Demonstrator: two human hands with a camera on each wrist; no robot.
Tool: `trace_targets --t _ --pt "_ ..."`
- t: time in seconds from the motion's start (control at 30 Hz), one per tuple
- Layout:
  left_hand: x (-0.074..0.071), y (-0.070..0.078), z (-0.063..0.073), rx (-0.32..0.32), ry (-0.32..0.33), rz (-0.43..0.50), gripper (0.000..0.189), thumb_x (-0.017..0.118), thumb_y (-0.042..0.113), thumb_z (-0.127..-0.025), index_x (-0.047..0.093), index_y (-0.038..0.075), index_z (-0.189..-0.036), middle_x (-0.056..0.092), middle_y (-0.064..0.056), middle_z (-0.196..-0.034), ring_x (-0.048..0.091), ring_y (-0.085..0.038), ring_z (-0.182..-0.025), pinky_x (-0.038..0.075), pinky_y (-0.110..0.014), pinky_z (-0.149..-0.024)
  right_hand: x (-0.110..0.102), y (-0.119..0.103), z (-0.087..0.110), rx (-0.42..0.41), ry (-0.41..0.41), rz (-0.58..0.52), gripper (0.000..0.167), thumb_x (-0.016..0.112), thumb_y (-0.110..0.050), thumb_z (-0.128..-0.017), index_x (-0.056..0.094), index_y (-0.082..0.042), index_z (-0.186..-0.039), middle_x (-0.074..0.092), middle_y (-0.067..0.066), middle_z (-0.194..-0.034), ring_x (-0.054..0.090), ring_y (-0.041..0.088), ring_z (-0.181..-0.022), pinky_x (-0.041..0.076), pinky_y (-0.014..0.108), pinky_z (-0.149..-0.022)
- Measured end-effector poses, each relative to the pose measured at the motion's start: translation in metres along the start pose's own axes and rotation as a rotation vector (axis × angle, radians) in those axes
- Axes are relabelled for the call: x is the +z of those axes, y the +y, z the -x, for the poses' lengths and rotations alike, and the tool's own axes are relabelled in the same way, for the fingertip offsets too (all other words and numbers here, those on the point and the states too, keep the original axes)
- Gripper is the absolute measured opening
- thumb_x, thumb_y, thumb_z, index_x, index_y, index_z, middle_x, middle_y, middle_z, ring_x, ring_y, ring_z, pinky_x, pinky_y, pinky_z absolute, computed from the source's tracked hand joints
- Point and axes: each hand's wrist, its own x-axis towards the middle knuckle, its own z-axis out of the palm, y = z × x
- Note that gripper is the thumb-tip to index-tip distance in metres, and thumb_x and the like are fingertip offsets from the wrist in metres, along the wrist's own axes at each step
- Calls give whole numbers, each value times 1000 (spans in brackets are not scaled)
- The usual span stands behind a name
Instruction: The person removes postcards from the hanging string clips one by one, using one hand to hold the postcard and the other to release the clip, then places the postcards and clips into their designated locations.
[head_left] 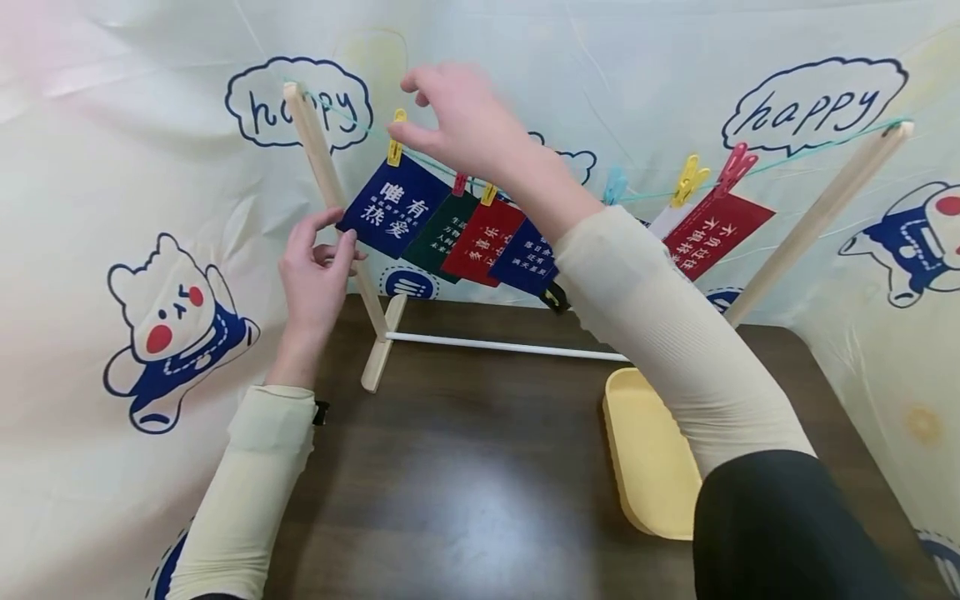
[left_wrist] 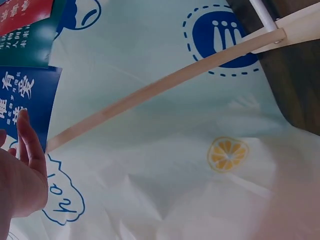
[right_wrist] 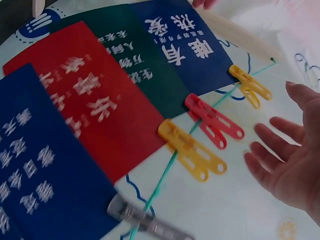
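Observation:
A dark blue card (head_left: 394,207) with white characters hangs from a green line, held by a yellow clothespin (right_wrist: 250,86). My right hand (head_left: 468,117) is beside that clothespin, thumb and fingers spread. In the right wrist view a gap shows between the fingers and the clothespin, and nothing is in the hand. At the card's lower left corner is my left hand (head_left: 317,258), its fingers bent loosely and the thumb apart from the index finger. In the left wrist view a fingertip lies over the card's edge; whether it touches is unclear.
Green (right_wrist: 125,65), red (head_left: 483,239) and blue (head_left: 525,254) cards hang further along the line, with another red card (head_left: 716,229) at right. Wooden posts (head_left: 318,154) and a white rod (head_left: 510,346) form the rack. A yellow tray (head_left: 652,467) lies on the dark table (head_left: 450,467).

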Motion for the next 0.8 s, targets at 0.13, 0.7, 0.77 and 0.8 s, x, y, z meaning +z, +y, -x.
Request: trace_targets --t 0.13,0.7,0.77,0.8 --pt "4 3 1 20 -10 11 36 68 9 -101 65 1 -135 62 -14 -130 69 1 -70 53 -12 -59 7 2 -14 69 -84 -108 63 54 -51 -105 43 -17 -156 55 0 -154 53 12 -137 45 19 -107" --pt "3 3 -2 0 -15 22 33 65 10 -103 66 0 -134 62 -14 -129 69 -4 -69 54 -14 -58 7 9 -17 103 -114 -417 42 60 -40 -105 67 -14 -137 63 3 -139 56 15 -127 44 24 -109" --pt "3 5 -3 -10 -2 34 33 65 11 -103 66 -1 -134 62 -12 -129 69 -3 -68 53 -14 -57 6 7 -19 98 -121 -429 42 60 -42 -105 69 -15 -136 64 2 -138 56 15 -127 43 25 -110" --pt "2 5 -4 -12 5 38 32 65 11 -103 66 -1 -133 63 -11 -128 68 -4 -67 53 -14 -56 6 6 -20 95 -123 -442 41 60 -42 -105 70 -15 -135 64 2 -137 56 15 -126 43 26 -110"
